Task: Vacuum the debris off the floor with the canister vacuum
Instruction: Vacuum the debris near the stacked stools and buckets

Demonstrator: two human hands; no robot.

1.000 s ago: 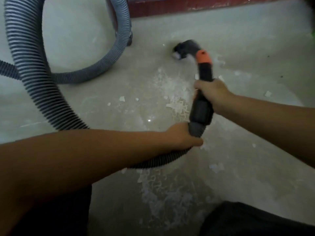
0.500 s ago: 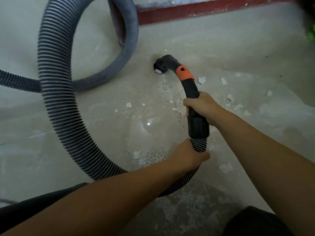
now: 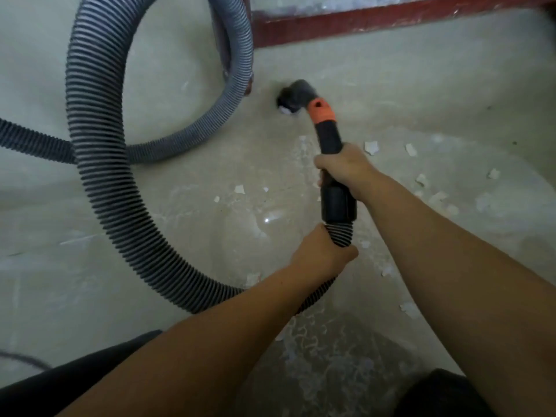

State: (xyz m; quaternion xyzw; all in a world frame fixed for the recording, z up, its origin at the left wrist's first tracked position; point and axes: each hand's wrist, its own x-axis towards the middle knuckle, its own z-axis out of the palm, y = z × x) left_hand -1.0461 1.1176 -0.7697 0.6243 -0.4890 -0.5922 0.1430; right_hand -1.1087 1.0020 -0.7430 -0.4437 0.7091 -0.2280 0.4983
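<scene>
At far left, the grey ribbed vacuum hose (image 3: 99, 164) enters from the frame edge, loops up and around near the top, and sweeps down across the concrete floor (image 3: 421, 85) toward your hands. Inside the loop's far side, a dark red post (image 3: 224, 40) stands on the floor; a dark red beam (image 3: 376, 22) runs along the top edge to its right.

Your left hand (image 3: 323, 251) has its fingers curled round the ribbed hose just below the black cuff (image 3: 338, 204). Just above it, your right hand (image 3: 346, 170) is wrapped round the black handle tube (image 3: 329, 138), fingers closed on it. Above that grip sits an orange collar (image 3: 321, 111), then a dark angled nozzle (image 3: 293, 96) with its mouth on the floor, a white scrap at its opening.

White debris chips (image 3: 371, 147) lie scattered to the right of the handle; smaller flakes (image 3: 239, 189) lie left of it; a patch of finer white shreds (image 3: 325, 356) lies between your forearms. No brand, label or writing is legible on the hose or handle.
</scene>
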